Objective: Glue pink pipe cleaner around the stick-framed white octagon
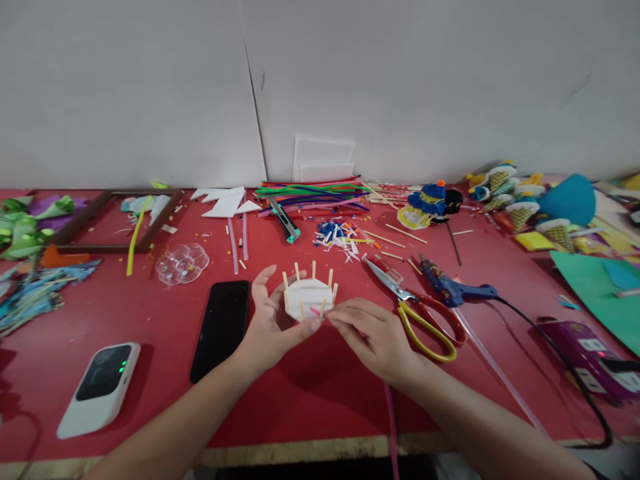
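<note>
My left hand (267, 320) holds a small white foam octagon (307, 297) with several short wooden sticks standing up around its rim, just above the red table (310, 393). My right hand (373, 333) pinches a thin pink strand (315, 311) against the octagon's near edge. A pink strand (390, 420) trails down under my right wrist toward the table's front edge.
A black phone (221, 327) lies left of my left hand, a white device (100, 387) farther left. Scissors (420, 310) and a blue glue gun (455, 288) with its cable lie right. Coloured pipe cleaners (315, 193), a cutter (284, 220), stick scraps and craft pieces fill the back.
</note>
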`<action>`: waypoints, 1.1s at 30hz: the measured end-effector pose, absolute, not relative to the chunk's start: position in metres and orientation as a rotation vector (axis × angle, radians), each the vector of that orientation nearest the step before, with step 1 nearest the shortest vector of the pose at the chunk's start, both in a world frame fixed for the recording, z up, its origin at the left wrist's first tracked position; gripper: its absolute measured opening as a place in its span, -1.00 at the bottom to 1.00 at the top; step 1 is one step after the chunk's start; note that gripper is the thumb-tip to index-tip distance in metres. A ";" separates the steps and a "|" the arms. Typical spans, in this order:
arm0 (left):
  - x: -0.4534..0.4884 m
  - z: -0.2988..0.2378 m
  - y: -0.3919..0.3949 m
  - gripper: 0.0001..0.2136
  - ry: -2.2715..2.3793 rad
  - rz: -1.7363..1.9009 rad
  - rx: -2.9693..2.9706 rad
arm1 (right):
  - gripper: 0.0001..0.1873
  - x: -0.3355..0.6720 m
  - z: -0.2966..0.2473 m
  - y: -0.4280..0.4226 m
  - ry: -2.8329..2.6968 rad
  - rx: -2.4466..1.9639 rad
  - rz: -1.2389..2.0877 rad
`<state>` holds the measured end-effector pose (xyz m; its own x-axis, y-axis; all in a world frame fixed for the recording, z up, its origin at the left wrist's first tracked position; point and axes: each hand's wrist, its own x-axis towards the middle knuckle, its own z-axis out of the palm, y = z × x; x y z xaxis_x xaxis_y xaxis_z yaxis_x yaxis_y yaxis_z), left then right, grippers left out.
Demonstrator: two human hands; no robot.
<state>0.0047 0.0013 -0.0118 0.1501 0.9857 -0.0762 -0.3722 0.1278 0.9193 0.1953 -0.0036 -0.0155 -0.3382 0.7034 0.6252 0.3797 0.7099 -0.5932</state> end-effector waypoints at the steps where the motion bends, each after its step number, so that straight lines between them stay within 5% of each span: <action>1: 0.005 -0.011 0.001 -0.13 0.876 1.196 0.903 | -0.79 0.195 -0.015 -0.004 -1.959 -0.835 0.440; 33: 0.002 -0.008 0.002 -0.21 0.907 1.104 0.977 | -0.72 0.193 -0.017 -0.006 -1.939 -0.889 0.541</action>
